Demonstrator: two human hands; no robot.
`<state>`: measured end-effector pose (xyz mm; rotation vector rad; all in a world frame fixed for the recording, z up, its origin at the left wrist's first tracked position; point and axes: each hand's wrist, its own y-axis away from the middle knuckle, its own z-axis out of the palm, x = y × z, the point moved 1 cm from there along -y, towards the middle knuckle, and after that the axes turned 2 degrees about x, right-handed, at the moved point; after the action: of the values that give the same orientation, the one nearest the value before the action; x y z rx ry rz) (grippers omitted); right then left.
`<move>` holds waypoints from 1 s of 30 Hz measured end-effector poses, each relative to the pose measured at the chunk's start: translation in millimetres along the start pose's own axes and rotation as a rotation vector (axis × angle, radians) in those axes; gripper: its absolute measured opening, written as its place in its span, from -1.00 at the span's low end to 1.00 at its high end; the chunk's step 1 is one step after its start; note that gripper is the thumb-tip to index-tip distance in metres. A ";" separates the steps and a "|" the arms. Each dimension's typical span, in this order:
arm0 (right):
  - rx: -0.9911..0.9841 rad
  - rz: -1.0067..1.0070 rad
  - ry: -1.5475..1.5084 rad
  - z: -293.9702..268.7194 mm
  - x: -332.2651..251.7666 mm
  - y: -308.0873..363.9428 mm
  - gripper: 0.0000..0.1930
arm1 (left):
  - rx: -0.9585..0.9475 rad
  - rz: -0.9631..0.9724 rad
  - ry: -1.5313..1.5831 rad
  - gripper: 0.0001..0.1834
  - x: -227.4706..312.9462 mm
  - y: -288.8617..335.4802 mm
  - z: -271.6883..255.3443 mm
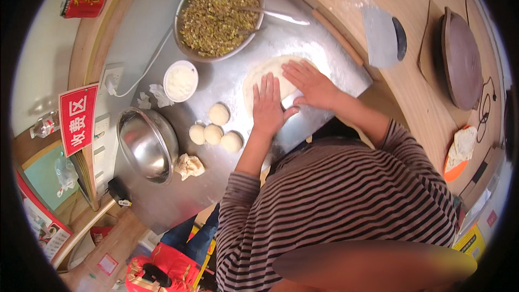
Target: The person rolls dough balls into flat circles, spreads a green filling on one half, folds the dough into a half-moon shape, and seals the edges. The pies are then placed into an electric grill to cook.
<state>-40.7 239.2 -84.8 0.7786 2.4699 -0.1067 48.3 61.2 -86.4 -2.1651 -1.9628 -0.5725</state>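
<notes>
A flat, pale round of dough (269, 66) lies on the floured metal worktop. Both palms press down on it side by side. My left hand (267, 105) rests on its near left part, fingers stretched forward and thumb out to the right. My right hand (313, 85) lies farther right, fingers flat and pointing to the upper left. Neither hand grips anything, and they hide part of the dough's near edge. Left of my left hand sit several round dough balls (218, 114), grouped close together.
Beyond stands a steel bowl of chopped filling (216, 21) with utensils in it. Leftward are a white tub of pale contents (180, 81), a shiny metal bowl (147, 148) and a dough lump (189, 166). A rolling pin (338, 38), dough scraper (380, 35) and brown round griddle (461, 59) lie rightward.
</notes>
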 end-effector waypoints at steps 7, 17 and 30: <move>0.136 0.093 -0.015 -12.2 7.1 5.3 -0.20 | 0.207 -0.340 0.179 -0.19 -32.3 0.1 -14.3; 0.505 0.156 -0.181 -25.0 18.1 20.1 -0.52 | 0.117 -0.751 0.477 -0.67 -87.7 -14.4 -7.5; 0.671 0.164 -1.059 30.4 -22.7 3.2 -0.40 | -0.032 -0.438 0.318 -0.63 23.3 -47.7 -71.5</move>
<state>-8.9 223.3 -98.5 0.8607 1.3313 -1.0308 -9.3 62.1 -18.5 -1.5330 -2.2494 -0.9496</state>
